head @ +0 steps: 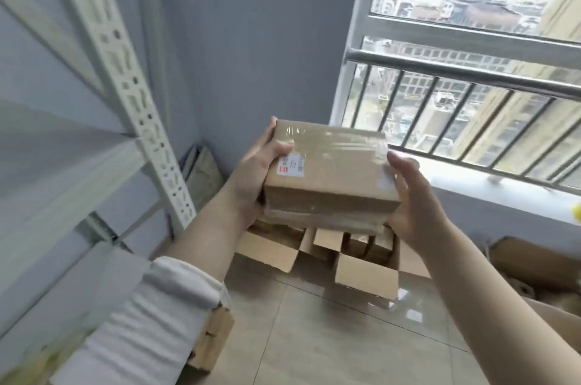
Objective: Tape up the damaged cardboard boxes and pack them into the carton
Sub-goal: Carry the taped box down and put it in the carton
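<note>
Listing by size, largest first: window [471, 7] with a barred railing [440, 70], at right; pale perforated shelving rack [125, 86], at left; tiled floor [314, 337]. One open carton [366, 277] stands on the floor below the hands, flaps spread, with several small brown boxes already stood inside. One taped box [330, 171], brown cardboard with glossy clear tape across the top and over its ends, is held in the air above the carton; a second, tape-wrapped box appears to sit directly beneath it, though the join is unclear. Left hand [251, 171]: clasps the left end, thumb on the top face. Right hand [415, 196]: cups the right end and lower corner, thumb upright against the taped side. One small white label [290, 166], touching the left thumb. Handling, as judged: light, stiff at edges and corners, liable to dent on the flat faces; tape film likely slick, so hold by the bare cardboard ends and support from beneath when lowering.
</note>
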{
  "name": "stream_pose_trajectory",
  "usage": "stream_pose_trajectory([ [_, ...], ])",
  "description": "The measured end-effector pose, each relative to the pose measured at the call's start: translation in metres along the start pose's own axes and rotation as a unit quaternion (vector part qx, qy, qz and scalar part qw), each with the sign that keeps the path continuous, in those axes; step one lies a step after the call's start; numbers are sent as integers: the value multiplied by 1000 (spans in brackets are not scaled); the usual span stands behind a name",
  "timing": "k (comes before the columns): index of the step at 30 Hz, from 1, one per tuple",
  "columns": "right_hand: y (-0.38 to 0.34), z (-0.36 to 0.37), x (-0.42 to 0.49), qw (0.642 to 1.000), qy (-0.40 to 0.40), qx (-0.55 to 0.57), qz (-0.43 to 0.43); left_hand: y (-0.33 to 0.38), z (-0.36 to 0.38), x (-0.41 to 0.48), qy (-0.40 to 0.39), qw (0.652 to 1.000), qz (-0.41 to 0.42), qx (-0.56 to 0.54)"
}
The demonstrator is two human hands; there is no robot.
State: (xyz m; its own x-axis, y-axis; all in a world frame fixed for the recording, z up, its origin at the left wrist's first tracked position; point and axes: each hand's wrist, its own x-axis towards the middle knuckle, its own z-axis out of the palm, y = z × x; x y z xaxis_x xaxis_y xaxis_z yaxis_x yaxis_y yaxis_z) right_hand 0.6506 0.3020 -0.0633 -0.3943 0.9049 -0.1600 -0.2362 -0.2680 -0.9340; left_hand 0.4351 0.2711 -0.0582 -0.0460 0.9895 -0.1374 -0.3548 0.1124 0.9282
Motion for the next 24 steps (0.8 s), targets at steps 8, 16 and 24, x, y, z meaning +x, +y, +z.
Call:
stream_pose_trajectory([
  [8, 63, -109, 42, 978, 108, -18, 175, -104, 8, 93, -18, 987, -138, 79],
  [16, 143, -136, 132, 935, 288, 102, 178, -204, 1, 153, 31, 955, -291, 59],
  [24, 210, -107, 255, 895, 321, 80, 300, -247, -61, 286, 56, 936, -346, 25],
])
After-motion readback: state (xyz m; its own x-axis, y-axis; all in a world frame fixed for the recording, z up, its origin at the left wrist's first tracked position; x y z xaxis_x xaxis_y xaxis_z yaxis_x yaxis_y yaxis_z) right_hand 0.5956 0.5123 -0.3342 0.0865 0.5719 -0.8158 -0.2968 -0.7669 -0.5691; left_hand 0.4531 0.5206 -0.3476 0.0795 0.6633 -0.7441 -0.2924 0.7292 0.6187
